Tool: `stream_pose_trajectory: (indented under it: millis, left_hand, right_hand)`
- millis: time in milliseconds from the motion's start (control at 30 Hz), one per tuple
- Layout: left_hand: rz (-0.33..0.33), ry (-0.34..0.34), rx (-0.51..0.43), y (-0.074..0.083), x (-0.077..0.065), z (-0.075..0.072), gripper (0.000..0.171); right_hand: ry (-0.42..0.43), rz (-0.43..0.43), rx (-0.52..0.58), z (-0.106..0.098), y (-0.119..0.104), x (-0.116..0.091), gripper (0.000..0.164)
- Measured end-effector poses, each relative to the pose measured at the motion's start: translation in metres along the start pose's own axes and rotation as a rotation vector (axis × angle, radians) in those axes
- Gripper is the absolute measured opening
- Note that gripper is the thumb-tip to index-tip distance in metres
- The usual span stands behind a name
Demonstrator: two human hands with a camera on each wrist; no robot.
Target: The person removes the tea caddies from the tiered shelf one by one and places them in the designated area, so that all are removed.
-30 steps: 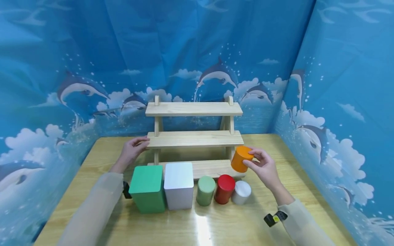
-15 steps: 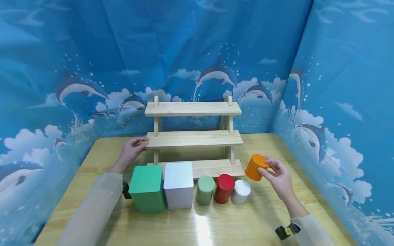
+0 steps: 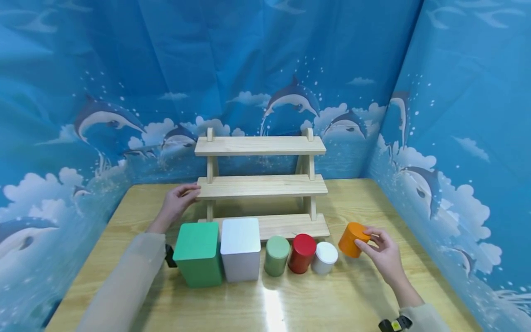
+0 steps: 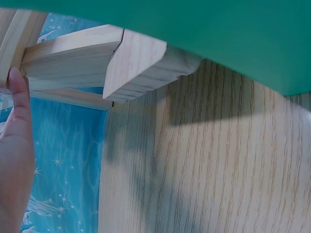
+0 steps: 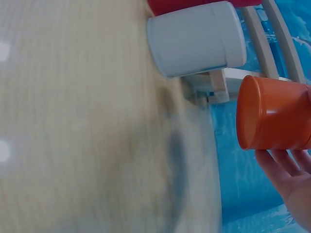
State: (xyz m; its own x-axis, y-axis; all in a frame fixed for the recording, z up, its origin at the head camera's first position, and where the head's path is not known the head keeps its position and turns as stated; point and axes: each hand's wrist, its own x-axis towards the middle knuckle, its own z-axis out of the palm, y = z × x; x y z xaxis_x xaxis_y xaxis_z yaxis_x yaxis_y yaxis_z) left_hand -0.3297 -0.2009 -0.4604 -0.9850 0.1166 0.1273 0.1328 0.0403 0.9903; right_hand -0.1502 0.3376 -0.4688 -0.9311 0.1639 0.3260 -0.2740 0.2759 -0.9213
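My right hand [image 3: 386,258] grips an orange canister [image 3: 353,240] from its right side, thumb in front and fingers behind. The canister tilts a little and is raised over the table's right part; its rimmed base [image 5: 249,114] shows in the right wrist view. My left hand [image 3: 178,203] pinches the left end of the middle board of a three-tier wooden display shelf [image 3: 261,186]. One finger [image 4: 20,97] of it lies against the board in the left wrist view. Left of the orange canister stands a white canister [image 3: 325,259], with a red canister [image 3: 303,254] beside it.
Continuing the row leftward are a pale green canister [image 3: 276,257], a white box [image 3: 240,251] and a green box [image 3: 199,256]. They stand before the shelf's lowest board on the wooden table [image 3: 323,304]. Blue dolphin-print curtains [image 3: 249,60] enclose the back and sides.
My right hand has carried the orange canister rightward and down, from in front of the lowest board's right end to the table area right of the white canister. The left hand has stayed put.
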Motion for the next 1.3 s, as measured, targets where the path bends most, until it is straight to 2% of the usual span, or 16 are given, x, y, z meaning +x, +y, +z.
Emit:
stream_pose_trajectory:
  millis: [267, 467, 800, 967, 1300]
  left_hand:
    - [-0.007, 0.008, -0.006, 0.0, 0.0, 0.001, 0.038]
    - [-0.014, 0.009, 0.008, -0.001, 0.0, 0.001, 0.041]
    - [-0.012, -0.001, -0.002, 0.001, 0.0, 0.001, 0.047]
    - [-0.016, -0.002, -0.011, 0.001, 0.002, 0.001, 0.044]
    - [-0.057, 0.006, 0.077, 0.004, 0.001, -0.001, 0.049]
  right_hand:
    - [-0.027, 0.031, -0.183, -0.001, 0.013, -0.008, 0.029]
    - [-0.068, 0.036, -0.246, 0.002, 0.023, -0.011, 0.029]
    - [-0.112, 0.003, -0.229, 0.005, 0.03, -0.016, 0.028]
    - [-0.149, -0.014, -0.189, 0.004, 0.031, -0.017, 0.026]
    - [-0.152, -0.052, -0.228, 0.001, 0.025, -0.02, 0.017]
